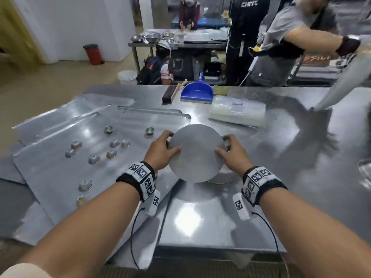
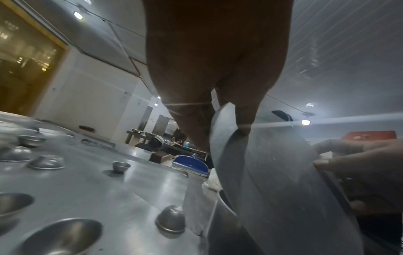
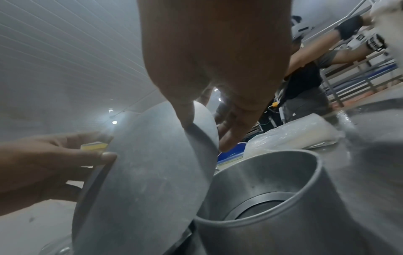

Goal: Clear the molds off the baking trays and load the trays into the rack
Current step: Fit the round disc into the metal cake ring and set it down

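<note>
At the centre of the head view, both hands hold a large round grey metal cake mold [image 1: 195, 153], turned so its flat base faces the camera and tilted off the steel table [image 1: 271, 177]. The left hand [image 1: 160, 150] grips the mold's left edge, thumb laid across the base and fingers curled behind the rim; the right hand [image 1: 230, 152] grips the right edge the same way. In the left wrist view the left thumb presses on the rim of the mold [image 2: 272, 181], and the right fingertips [image 2: 331, 162] show at the frame's right edge. In the right wrist view, a second deep round metal mold [image 3: 272, 181] sits open just below the held one, with a metal ring lying inside it.

On the left half of the head view lies a flat grey metal baking tray [image 1: 60, 167], overlapping other trays, with many small round metal tart molds [image 1: 94, 159] scattered on it, some upturned, some rim down. Near the upper centre rest a blue plastic dustpan [image 1: 197, 91] and a brown brush [image 1: 168, 94], with a stack of clear plastic bags [image 1: 237, 109] just right of them. People [image 1: 281, 43] stand beyond the table's far edge.
</note>
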`<state>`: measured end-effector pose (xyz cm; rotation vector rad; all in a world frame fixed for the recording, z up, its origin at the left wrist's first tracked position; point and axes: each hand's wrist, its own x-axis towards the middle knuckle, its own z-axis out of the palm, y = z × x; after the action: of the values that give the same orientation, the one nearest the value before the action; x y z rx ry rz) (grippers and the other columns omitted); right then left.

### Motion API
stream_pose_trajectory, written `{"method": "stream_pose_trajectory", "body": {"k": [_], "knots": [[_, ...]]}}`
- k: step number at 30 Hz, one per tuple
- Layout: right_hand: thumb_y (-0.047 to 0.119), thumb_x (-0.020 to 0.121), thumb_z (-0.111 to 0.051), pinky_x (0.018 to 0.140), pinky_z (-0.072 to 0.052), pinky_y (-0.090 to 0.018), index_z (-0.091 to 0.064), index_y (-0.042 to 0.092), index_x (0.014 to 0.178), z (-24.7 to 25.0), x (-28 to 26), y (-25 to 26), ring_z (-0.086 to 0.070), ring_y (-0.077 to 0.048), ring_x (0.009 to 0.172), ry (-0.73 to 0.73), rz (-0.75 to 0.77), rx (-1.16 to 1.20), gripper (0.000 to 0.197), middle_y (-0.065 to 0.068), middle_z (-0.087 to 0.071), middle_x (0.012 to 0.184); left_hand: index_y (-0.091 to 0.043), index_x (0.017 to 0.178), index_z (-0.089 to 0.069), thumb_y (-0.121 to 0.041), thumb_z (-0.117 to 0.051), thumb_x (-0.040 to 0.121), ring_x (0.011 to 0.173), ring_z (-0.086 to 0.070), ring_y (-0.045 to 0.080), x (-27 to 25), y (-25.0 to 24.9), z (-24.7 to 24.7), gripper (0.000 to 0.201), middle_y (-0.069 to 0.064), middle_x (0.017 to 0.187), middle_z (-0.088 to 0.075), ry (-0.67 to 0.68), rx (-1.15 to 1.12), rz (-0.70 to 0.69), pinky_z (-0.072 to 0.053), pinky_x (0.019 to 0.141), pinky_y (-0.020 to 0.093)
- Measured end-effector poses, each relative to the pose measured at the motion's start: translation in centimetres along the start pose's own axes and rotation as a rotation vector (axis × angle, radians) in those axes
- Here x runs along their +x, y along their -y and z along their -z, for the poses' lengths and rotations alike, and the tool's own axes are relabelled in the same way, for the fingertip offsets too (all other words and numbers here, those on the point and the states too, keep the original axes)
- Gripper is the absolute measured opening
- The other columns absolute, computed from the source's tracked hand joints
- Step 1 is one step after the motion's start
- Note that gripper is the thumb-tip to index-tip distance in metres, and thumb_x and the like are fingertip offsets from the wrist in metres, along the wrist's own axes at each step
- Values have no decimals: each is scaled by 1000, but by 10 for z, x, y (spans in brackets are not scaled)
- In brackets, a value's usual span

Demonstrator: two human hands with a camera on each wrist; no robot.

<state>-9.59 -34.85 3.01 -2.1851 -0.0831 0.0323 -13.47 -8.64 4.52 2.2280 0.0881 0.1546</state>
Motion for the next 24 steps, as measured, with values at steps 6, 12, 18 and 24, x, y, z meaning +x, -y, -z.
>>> {"method": "stream_pose_trajectory", "body": {"k": [6, 12, 18, 24], "knots": [[33, 94, -66, 62, -40, -26, -47, 31, 111, 40, 6, -27, -60, -20, 82, -111, -33, 16, 25, -1, -62, 95, -27, 118, -56, -25, -76, 86, 77, -62, 19, 14, -38, -38, 38, 0, 85, -64, -18, -18, -92, -51, 69, 32], [31, 93, -67, 70, -48, -32, -51, 26, 107, 45, 23, -40, -64, -21, 82, -188, -52, 46, 21, 2, -63, 89, -30, 117, -56, -27, -74, 88, 89, -64, 22, 46, -41, -58, 35, 1, 98, -67, 6, -13, -148, -56, 79, 40], [35, 98, -58, 69, -48, -31, -49, 32, 120, 43, 41, -49, -64, -18, 80, -165, -67, -56, 25, 2, -63, 86, -28, 124, -57, -25, -73, 89, 94, -64, 22, 79, -30, -74, 39, 0, 103, -66, 62, -17, -163, -55, 84, 39], [33, 98, -58, 77, -47, -35, -51, 24, 121, 38, 55, -64, -62, -27, 87, -141, -180, -204, 26, -1, -62, 88, -27, 130, -55, -21, -71, 91, 90, -61, 22, 104, -9, -98, 42, -3, 93, -60, 173, 25, -153, -53, 84, 37]]}}
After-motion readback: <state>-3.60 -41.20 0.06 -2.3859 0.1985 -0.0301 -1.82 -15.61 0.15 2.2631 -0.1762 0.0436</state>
